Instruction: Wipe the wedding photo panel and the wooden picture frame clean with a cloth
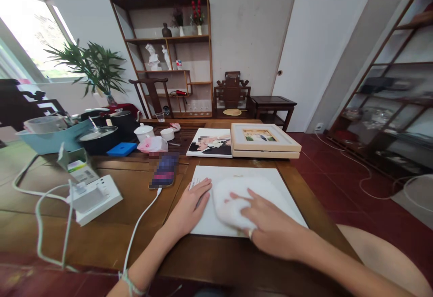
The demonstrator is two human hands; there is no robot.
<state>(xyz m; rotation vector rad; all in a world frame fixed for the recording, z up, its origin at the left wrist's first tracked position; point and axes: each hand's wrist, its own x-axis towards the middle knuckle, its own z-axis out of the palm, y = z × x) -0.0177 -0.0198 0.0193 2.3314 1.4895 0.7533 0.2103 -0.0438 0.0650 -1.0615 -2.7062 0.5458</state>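
Note:
A white square board [267,176] lies flat on the wooden table [142,197] in front of me. My left hand [192,204] rests flat on its left edge, fingers stretched out and together. My right hand [267,222] presses a white cloth [233,197] onto the board's surface, fingers spread over the cloth; the cloth is blurred. A ring shows on one finger of the right hand.
Behind the board lie a printed photo panel [211,143] and stacked wooden picture frames [265,141]. A phone [164,169] with a white cable, a power strip [93,197], a small box, pots, cups and a blue tray fill the left side. Shelves and chairs stand behind.

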